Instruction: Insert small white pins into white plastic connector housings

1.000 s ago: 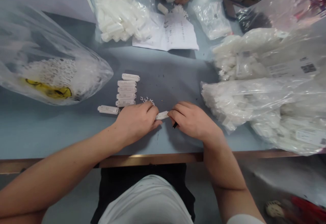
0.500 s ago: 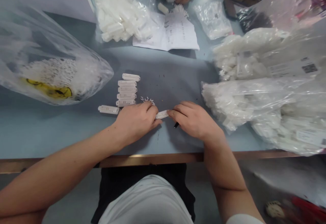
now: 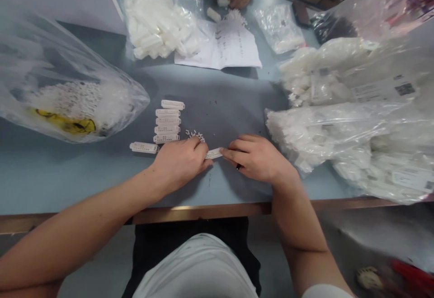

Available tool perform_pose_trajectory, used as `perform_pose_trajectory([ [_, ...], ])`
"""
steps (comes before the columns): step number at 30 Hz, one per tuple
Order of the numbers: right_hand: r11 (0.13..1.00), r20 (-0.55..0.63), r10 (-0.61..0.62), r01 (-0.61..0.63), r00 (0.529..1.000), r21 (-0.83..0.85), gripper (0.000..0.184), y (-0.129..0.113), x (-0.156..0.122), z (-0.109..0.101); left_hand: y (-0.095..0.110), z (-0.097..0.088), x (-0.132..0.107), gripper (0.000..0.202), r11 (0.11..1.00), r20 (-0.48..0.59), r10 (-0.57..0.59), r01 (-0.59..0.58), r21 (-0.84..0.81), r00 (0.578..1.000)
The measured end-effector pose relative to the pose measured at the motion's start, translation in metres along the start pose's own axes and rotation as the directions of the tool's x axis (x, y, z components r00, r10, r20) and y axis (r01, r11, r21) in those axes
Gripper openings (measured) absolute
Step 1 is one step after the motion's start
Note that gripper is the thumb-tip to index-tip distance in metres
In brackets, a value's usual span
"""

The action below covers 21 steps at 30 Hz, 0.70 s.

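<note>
Head view: slotted plastic strip (image 3: 213, 154) (white) clamped in left grip (image 3: 178, 164) and right grip (image 3: 257, 158)

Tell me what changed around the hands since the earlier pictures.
The white plastic strip held between the left hand and right hand has levelled out, and the black pen under the right hand's fingers has shifted rightward. Nothing was let go. The row of strips stayed put.

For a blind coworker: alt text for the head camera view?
A person's left hand and right hand hold a white plastic strip over a grey-blue workbench, beside a row of similar strips. Bags of white parts lie either side.
</note>
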State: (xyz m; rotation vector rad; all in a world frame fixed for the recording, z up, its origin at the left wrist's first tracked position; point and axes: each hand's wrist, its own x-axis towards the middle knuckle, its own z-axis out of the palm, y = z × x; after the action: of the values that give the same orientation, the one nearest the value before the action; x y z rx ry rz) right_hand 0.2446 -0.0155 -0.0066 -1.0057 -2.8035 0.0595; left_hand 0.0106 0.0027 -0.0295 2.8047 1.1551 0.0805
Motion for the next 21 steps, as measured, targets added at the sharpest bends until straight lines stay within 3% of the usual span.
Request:
perform_pose_trajectory([
  [4,0.999,-0.037,0.036,-0.036,0.999,-0.003,0.029,0.003,-0.001,-0.001,0.000,-0.001,0.000,0.034,1.000,0.014,-0.001,0.001,0.002,1.000],
  [13,0.999,0.093,-0.011,0.016,0.996,-0.045,0.025,-0.005,0.003,0.002,-0.002,-0.005,0.001,0.037,1.000,0.073,0.022,-0.021,-0.022,0.997],
  [16,0.999,0.004,-0.012,0.012,1.000,-0.032,0.025,-0.002,0.001,0.003,-0.016,-0.012,0.003,0.047,0.996,0.000,-0.065,0.065,-0.064,0.998],
  [19,1.000,-0.089,0.011,-0.012,0.996,-0.018,0.027,-0.002,0.000,0.004,-0.035,-0.020,0.006,0.034,0.971,-0.127,-0.238,0.232,-0.055,0.963],
  [21,1.000,-0.084,0.023,-0.024,0.996,-0.012,0.028,-0.004,0.000,0.004,-0.043,-0.022,0.008,0.025,0.968,-0.174,-0.248,0.250,-0.007,0.953],
])
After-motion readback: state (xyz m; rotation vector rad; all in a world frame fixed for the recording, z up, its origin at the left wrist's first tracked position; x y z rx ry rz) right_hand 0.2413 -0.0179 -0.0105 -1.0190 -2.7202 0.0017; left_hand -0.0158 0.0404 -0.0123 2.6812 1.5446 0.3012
